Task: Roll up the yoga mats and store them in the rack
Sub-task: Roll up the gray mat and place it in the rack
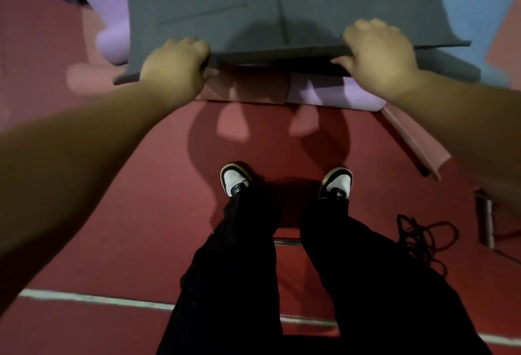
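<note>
A grey yoga mat (253, 7) lies spread out ahead of me, with its near edge lifted off the floor. My left hand (176, 62) grips that edge on the left, fingers curled over it. My right hand (377, 50) grips the same edge on the right, thumb under the mat. Beneath the grey mat lies a purple mat (332, 93), partly rolled at the left (112, 44). A pink mat (414, 140) sticks out under them at the right. A blue mat (476, 2) lies at the far right.
I stand on a red floor (127, 213) with a white line (98, 299) across it near my feet (235, 178). A tangle of black cable (420, 237) and a dark object lie at the right. No rack is in view.
</note>
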A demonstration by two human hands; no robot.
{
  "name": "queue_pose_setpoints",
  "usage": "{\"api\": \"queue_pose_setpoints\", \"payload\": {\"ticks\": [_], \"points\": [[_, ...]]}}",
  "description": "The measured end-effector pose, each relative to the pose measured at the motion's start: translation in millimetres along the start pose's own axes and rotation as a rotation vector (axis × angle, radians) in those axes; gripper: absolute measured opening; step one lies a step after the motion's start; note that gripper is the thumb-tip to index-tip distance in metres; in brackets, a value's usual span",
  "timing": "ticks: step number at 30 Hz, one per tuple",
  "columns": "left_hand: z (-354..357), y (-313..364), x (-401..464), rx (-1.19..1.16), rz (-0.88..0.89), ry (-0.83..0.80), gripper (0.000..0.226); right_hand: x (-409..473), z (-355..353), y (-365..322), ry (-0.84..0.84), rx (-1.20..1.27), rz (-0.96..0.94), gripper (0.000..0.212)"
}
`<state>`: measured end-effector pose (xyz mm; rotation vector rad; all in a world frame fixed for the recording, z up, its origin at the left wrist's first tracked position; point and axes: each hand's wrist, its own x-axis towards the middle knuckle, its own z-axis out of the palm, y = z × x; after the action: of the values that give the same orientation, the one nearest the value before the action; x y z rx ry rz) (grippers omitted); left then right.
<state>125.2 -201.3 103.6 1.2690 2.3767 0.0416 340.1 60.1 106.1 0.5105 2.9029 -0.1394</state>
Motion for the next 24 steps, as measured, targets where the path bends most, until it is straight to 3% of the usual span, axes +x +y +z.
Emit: {"api": "queue_pose_setpoints", "payload": {"ticks": [10,16,24], "points": [[37,16,-22,0.064,-0.013,0.016,0.036,-28,28,6,0.0,-0.012,-0.098,0.039],[1,51,-80,0.115,0.002,0.2,0.032,-82,-11,2,0.155,-0.054,-0.102,0.035],[-59,116,-216,0.206,0.018,0.352,0.029,-216,-92,-35,0.323,-0.08,-0.018,0.024]]}}
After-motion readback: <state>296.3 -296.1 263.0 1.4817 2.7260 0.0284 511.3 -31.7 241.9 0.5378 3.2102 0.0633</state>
